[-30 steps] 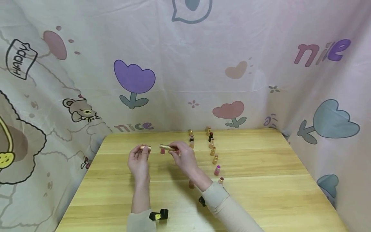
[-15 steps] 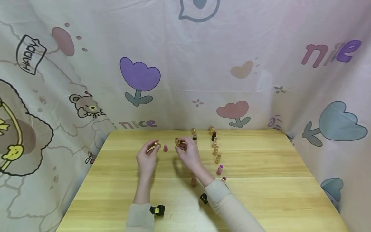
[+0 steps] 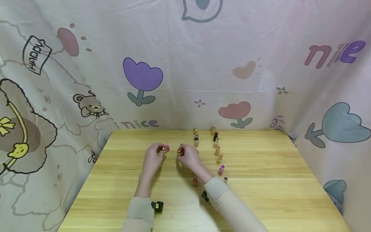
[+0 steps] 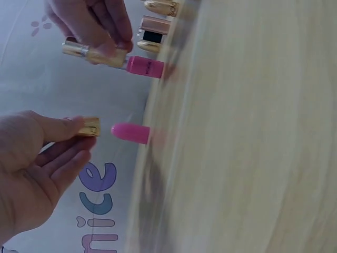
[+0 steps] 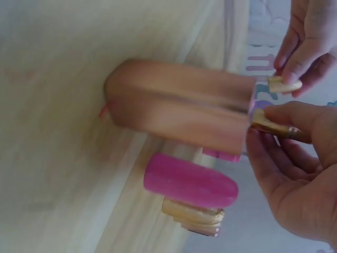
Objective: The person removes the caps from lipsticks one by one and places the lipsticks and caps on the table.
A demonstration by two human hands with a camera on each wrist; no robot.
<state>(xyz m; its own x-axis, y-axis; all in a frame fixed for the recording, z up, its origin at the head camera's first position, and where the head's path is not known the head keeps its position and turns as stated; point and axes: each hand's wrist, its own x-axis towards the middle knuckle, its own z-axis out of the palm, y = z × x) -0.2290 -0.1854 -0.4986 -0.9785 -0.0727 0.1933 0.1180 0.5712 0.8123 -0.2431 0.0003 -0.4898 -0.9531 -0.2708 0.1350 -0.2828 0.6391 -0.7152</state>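
Note:
In the left wrist view my left hand [image 4: 31, 171] pinches a short gold lipstick cap [image 4: 90, 126] between thumb and fingers. My right hand [image 4: 95, 23] grips a gold lipstick tube [image 4: 105, 55] with a shiny gold collar at its outer end. The two pieces are held apart above the table. Between the hands stands a pink cap [image 4: 131, 133], upright on the wood, with a pink lipstick tube [image 4: 146, 67] beyond it, just under the right hand. In the head view my left hand [image 3: 153, 158] is beside the pink cap [image 3: 166, 148], and my right hand [image 3: 189, 158] hides things behind it.
Two rows of small upright lipstick pieces run from back to front, including a gold one [image 3: 217, 150] and a magenta-topped one [image 3: 221, 169]. A brown-pink piece [image 3: 195, 182] stands by the right forearm. A printed curtain [image 3: 185, 83] closes off the table's back.
The gold cap and gold tube came apart between the hands. My left hand has moved right, close to the pink cap, and the tube has turned from lying sideways toward upright.

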